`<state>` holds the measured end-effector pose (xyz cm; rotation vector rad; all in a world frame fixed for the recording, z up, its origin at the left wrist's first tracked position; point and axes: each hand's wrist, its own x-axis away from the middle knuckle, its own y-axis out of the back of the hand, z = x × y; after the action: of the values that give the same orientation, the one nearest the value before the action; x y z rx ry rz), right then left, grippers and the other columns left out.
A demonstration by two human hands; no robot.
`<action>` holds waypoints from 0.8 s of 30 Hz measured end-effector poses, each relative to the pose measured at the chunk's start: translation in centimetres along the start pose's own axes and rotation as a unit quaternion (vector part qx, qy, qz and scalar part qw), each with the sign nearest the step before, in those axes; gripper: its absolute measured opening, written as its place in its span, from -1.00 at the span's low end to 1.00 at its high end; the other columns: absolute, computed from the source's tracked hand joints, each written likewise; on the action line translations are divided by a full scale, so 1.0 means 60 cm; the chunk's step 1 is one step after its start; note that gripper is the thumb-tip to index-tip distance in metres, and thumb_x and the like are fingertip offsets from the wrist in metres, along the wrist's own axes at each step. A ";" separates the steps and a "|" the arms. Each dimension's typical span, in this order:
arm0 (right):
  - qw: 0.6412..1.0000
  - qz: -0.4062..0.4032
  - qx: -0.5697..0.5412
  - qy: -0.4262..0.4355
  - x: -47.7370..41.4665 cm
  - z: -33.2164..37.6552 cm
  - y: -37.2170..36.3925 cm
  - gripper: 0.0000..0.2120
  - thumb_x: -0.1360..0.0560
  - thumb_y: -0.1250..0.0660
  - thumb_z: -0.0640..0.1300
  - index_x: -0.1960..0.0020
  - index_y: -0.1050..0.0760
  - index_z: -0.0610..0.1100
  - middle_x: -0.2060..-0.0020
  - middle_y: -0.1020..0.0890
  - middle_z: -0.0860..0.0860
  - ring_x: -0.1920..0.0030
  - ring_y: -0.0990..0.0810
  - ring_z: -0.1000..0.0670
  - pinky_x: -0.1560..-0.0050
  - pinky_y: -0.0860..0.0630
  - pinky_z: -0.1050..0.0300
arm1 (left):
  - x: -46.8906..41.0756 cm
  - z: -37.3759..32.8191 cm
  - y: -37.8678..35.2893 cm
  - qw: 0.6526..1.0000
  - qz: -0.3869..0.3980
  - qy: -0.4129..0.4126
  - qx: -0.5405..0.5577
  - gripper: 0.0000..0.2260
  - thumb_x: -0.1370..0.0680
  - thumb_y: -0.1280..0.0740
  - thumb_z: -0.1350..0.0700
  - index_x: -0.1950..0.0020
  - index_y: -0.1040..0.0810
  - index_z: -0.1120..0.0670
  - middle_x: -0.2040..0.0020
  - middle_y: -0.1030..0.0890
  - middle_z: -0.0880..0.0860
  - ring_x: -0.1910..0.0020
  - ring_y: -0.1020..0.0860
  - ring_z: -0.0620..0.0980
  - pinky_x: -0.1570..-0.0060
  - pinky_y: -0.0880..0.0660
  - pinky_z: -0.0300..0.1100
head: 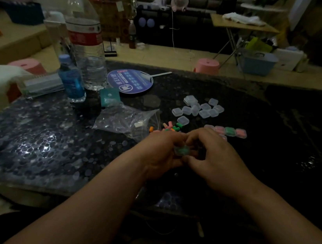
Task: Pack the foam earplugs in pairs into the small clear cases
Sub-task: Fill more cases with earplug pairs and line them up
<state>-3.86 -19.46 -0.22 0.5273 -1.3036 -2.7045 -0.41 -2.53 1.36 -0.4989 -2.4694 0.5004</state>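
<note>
Left hand (160,155) and right hand (213,155) pinching clear case (182,151), loose earplugs (172,128) just beyond, plastic bag (125,119) alongside

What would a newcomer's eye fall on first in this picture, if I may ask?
First, the two hands at the centre: the left hand and right hand together grip a small clear case with green showing inside, above the dark table. Just beyond them lie loose coloured earplugs and a cluster of empty clear cases, with a row of filled cases to their right. A tall water bottle stands at the far left.
</note>
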 end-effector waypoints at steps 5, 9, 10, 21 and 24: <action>0.998 0.026 -0.037 -0.044 0.004 0.001 0.006 -0.60 -0.49 -0.56 0.05 -0.23 -0.46 0.23 -0.11 -0.62 0.21 -0.10 -0.63 0.22 -0.12 -0.64 0.03 | -0.010 0.004 0.002 0.999 -0.024 -0.033 -0.033 -0.62 -0.56 -0.14 0.46 -0.31 -0.53 0.27 -0.19 -0.64 0.32 -0.06 -0.67 0.20 -0.30 -0.49 0.17; 0.998 0.023 -0.026 -0.045 0.002 0.003 0.012 -0.56 -0.50 -0.55 0.04 -0.29 -0.46 0.24 -0.13 -0.63 0.24 -0.14 -0.61 0.23 -0.15 -0.63 0.03 | -0.005 0.007 0.003 0.997 -0.010 -0.014 -0.069 -0.70 -0.61 -0.24 0.33 -0.32 -0.56 0.19 -0.15 -0.66 0.24 0.00 -0.66 0.12 -0.01 -0.65 0.04; 0.999 0.020 -0.019 -0.045 0.001 0.003 0.014 -0.56 -0.50 -0.55 0.01 -0.29 -0.46 0.24 -0.13 -0.62 0.26 -0.14 -0.60 0.23 -0.15 -0.62 0.04 | -0.003 0.008 0.003 0.997 -0.003 -0.001 -0.079 -0.73 -0.64 -0.25 0.27 -0.31 -0.57 0.16 -0.14 -0.67 0.22 0.03 -0.67 0.09 0.09 -0.67 -0.01; 0.994 -0.018 -0.002 -0.111 0.013 0.003 0.011 -0.72 -0.49 -0.53 0.17 -0.04 -0.46 0.18 0.09 -0.58 0.28 0.06 -0.55 0.37 0.08 -0.54 0.20 | -0.013 0.018 -0.016 0.991 -0.055 -0.046 -0.114 -0.80 -0.65 -0.25 0.25 -0.20 -0.62 0.19 -0.10 -0.70 0.24 -0.11 -0.68 0.17 -0.15 -0.61 0.06; 0.990 -0.053 0.018 -0.133 0.019 0.003 0.011 -0.79 -0.53 -0.48 0.15 0.02 -0.48 0.11 0.13 -0.60 0.20 0.11 -0.58 0.22 0.05 -0.61 0.01 | -0.022 0.030 -0.037 0.988 -0.075 -0.051 -0.121 -0.83 -0.63 -0.27 0.25 -0.08 -0.67 0.18 -0.09 -0.71 0.22 -0.11 -0.67 0.16 -0.24 -0.57 0.14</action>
<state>-5.04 -20.04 0.10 0.2503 -1.4240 -2.9241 -0.99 -5.45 0.42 -0.3842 -2.6571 0.1701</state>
